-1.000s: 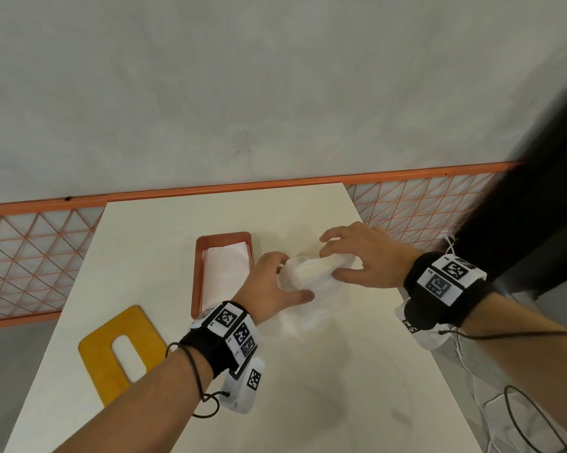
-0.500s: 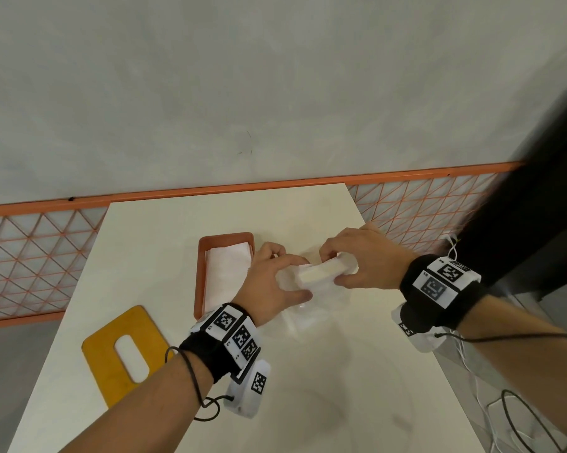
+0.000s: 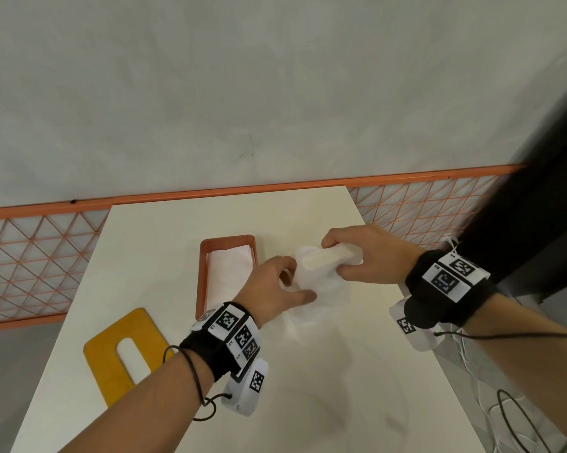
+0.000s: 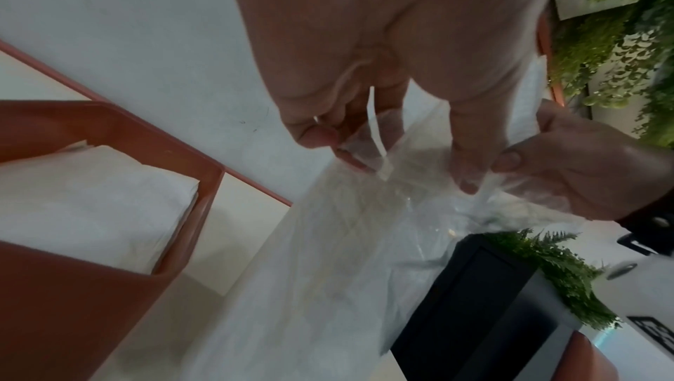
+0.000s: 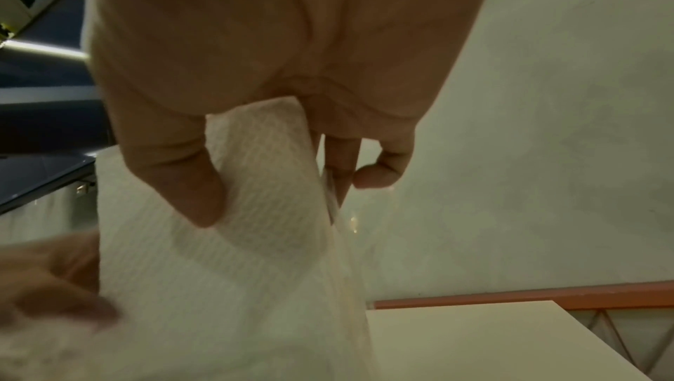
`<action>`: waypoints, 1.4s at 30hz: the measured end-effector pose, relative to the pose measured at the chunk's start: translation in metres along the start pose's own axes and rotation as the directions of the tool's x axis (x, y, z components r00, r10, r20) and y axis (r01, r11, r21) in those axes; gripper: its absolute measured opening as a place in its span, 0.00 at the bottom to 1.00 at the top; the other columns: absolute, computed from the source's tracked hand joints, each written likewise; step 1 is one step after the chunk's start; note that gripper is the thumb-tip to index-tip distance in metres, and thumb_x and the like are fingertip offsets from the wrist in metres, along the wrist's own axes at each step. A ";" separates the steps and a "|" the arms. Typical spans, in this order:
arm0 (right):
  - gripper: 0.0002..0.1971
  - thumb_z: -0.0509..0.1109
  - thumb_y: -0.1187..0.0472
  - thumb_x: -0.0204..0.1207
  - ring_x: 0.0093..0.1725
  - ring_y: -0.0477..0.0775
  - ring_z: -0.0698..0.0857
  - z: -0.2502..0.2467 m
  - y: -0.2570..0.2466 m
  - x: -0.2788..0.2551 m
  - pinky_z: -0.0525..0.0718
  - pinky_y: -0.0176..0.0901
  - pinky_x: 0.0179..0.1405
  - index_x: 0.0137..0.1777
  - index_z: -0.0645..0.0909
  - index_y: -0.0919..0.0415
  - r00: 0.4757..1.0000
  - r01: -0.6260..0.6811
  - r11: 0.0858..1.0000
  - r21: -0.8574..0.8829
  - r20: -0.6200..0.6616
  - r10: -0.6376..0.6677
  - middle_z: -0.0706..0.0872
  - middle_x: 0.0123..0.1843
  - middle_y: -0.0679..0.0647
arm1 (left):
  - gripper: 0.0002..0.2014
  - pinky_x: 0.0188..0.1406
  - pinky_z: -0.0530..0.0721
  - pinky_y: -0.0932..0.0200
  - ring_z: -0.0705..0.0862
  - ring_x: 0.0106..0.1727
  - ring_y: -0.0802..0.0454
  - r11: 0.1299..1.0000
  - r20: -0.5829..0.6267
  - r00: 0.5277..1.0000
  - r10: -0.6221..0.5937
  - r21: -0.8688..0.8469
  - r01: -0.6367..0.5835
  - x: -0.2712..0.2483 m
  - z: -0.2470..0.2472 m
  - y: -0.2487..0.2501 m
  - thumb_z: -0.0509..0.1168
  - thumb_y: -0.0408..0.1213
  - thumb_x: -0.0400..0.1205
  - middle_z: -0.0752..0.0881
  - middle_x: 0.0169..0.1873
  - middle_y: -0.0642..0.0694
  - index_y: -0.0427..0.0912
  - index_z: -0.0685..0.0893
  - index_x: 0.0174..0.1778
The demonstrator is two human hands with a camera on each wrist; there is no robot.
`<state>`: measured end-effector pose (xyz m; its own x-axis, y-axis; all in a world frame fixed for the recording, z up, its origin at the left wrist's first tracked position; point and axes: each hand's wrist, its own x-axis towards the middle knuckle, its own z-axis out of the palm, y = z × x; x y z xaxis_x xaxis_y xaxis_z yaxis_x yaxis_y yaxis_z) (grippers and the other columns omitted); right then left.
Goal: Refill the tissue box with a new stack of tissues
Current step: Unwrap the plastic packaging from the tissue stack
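An orange open tissue box (image 3: 201, 276) lies on the white table with white tissues (image 3: 230, 273) inside; it also shows in the left wrist view (image 4: 175, 133). Just right of it, both hands hold a new stack of tissues (image 3: 321, 260) in a clear plastic wrapper (image 3: 311, 302). My left hand (image 3: 277, 289) pinches the wrapper's open edge (image 4: 364, 151). My right hand (image 3: 360, 253) grips the white stack (image 5: 262, 185) between thumb and fingers, partly out of the wrapper.
A yellow lid (image 3: 109, 351) with an oval slot lies at the table's front left. An orange mesh fence (image 3: 33, 263) runs behind the table against a grey wall. A dark planter (image 4: 485, 301) with ferns stands on the right; cables (image 3: 517, 420) hang off the table's right edge.
My right hand has drawn the stack rightward and a little up, further out of the wrapper. My left hand has closed on the wrapper's edge and stayed beside the box.
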<state>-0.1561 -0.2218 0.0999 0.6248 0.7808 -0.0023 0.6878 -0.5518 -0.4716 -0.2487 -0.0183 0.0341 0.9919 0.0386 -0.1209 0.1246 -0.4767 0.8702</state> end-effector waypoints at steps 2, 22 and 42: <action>0.16 0.76 0.60 0.66 0.48 0.52 0.86 -0.004 -0.001 0.000 0.84 0.49 0.50 0.55 0.83 0.52 0.999 0.013 0.999 0.030 -0.043 -0.011 0.89 0.49 0.46 | 0.22 0.47 0.79 0.62 0.84 0.49 0.50 1.000 0.009 1.000 -0.002 0.006 0.002 0.000 0.000 0.001 0.79 0.48 0.68 0.85 0.47 0.46 0.47 0.84 0.56; 0.27 0.85 0.65 0.64 0.58 0.46 0.89 0.012 0.009 0.002 0.89 0.50 0.60 0.60 0.83 0.44 0.964 -0.178 0.753 0.634 -0.043 0.264 0.91 0.59 0.50 | 0.27 0.51 0.90 0.48 0.90 0.56 0.46 0.862 -0.064 0.995 0.077 -0.497 -0.099 0.007 -0.009 0.013 0.76 0.34 0.75 0.84 0.63 0.49 0.52 0.78 0.69; 0.21 0.81 0.66 0.69 0.53 0.37 0.89 0.007 -0.003 0.002 0.89 0.36 0.52 0.54 0.82 0.41 0.965 -0.127 0.741 0.660 -0.092 0.247 0.90 0.55 0.43 | 0.28 0.58 0.88 0.45 0.87 0.60 0.51 0.908 0.004 0.998 0.058 -0.417 -0.051 0.015 -0.008 0.012 0.79 0.45 0.71 0.86 0.61 0.52 0.60 0.78 0.66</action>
<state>-0.1593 -0.2163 0.0954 0.8067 0.5897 -0.0376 0.1866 -0.3145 -0.9307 -0.2321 -0.0164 0.0467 0.9973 0.0072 -0.0725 0.0729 -0.0686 0.9950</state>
